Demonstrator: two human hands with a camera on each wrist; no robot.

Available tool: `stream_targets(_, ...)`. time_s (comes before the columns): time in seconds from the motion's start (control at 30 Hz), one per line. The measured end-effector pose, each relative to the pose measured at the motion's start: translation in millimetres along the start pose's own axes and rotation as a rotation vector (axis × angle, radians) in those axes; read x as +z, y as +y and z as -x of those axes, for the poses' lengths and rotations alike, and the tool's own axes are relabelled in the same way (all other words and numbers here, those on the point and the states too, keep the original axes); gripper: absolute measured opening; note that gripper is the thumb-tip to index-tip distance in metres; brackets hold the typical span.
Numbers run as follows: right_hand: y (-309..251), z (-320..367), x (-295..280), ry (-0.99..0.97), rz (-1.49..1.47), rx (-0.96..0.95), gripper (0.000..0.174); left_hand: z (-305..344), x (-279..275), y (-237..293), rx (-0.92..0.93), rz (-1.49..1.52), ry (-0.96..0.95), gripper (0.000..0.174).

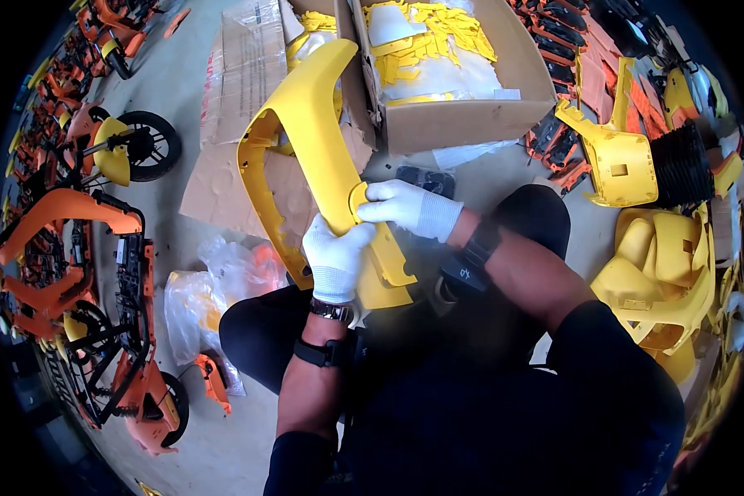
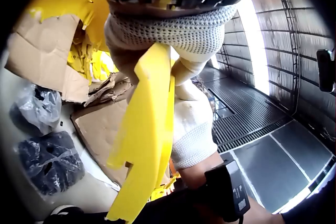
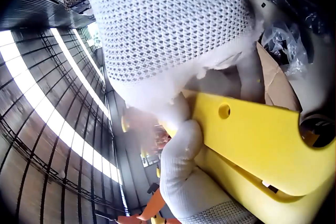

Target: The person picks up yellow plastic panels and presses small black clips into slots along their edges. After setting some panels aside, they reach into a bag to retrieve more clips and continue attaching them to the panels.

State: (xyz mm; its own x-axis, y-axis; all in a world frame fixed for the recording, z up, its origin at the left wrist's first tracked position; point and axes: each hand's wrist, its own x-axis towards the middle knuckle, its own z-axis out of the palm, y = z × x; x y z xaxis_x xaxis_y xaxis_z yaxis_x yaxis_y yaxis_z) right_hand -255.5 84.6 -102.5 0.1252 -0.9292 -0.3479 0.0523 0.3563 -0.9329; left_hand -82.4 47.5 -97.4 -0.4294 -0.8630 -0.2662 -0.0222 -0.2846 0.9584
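head view: two white-gloved hands grip one yellow panel at centre frame.
from my feed, the fingers of the left hand (image 1: 335, 260) curl tight round the lower stretch of the yellow panel (image 1: 306, 116), and the fingers of the right hand (image 1: 409, 207) close together over its edge from 3 o'clock, beside a round tab. the right wrist view shows a gloved finger pressed on the panel's face near a small hole. the panel runs tilted from the hands up toward 11 o'clock, off the floor. an open cardboard box (image 1: 471, 116) of yellow scraps sits at 12 o'clock, flattened cardboard (image 1: 223, 182) under the panel, a plastic bag (image 1: 194, 302) at 8 o'clock, orange frames (image 1: 66, 248) at 9 o'clock, and piled yellow parts (image 1: 661, 264) at 3 o'clock.
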Motion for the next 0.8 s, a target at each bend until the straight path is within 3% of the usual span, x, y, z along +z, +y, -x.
stream_targets(0.1, 22.6, -10.5, 6.8, 0.066, -0.026, -0.073, 0.036, -0.2, 0.3, -4.0, 0.030, 0.023, 0.021, 0.040)
stream_targets(0.3, 0.1, 0.5, 6.6, 0.070, 0.164, -0.090, 0.038, -2.1, 0.1, -3.2, 0.034, 0.115, 0.000, 0.040)
stream_targets(0.4, 6.1, 2.2, 5.4, 0.129, 0.059, -0.099, 0.041, -9.9, -2.4, 4.6, 0.037, 0.155, 0.022, 0.040)
stream_targets(0.43, 3.5, 1.7, 0.3, 0.052, 0.125, -0.042, 0.048, -16.4, -5.5, 7.0, 0.036, 0.187, 0.025, 0.041)
stream_targets(0.53, -7.3, 28.8, 4.3, 0.021, -0.202, 0.223, 0.054, -19.1, -11.2, 16.9, 0.052, 0.202, 0.059, 0.039)
stream_targets(0.57, -10.4, 32.8, 9.7, 0.014, -0.148, 0.229, 0.062, -20.9, -12.7, 16.8, 0.058, 0.199, 0.064, 0.038)
stream_targets(0.67, 10.1, 34.8, 21.0, -0.081, -0.213, 0.144, 0.054, -21.2, -15.1, 12.6, 0.055, 0.188, 0.078, 0.038)
stream_targets(0.77, 32.2, 26.1, 47.4, 0.013, -0.316, -0.217, 0.047, -21.9, -13.4, 14.6, 0.053, 0.182, 0.088, 0.039)
stream_targets(0.8, 30.6, 26.8, 56.0, 0.062, -0.316, -0.198, 0.041, -20.9, -10.8, 16.7, 0.055, 0.177, 0.103, 0.039)
